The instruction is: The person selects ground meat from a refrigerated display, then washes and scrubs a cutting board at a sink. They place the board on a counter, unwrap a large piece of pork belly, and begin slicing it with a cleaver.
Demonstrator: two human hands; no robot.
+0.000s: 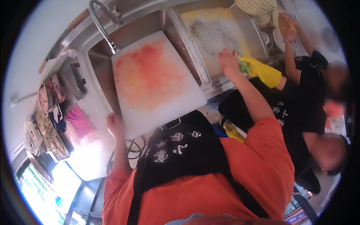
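Observation:
A large white cutting board, stained red and orange, lies tilted across the left basin of a steel sink. My left hand is at the basin's front left rim beside the board, its fingers curled; whether it holds anything is hidden. My right hand reaches over the right basin, which holds foamy, yellowish water with dark bits. Beside its fingers is a green scouring pad or cloth, touching a co-worker's yellow rubber glove; who holds it is unclear.
A flexible metal faucet arches over the left basin. Stacked cream baskets stand beyond the right basin. Two co-workers stand close on my right, one holding a brown bowl. A cleaver and a pink cloth are at the left.

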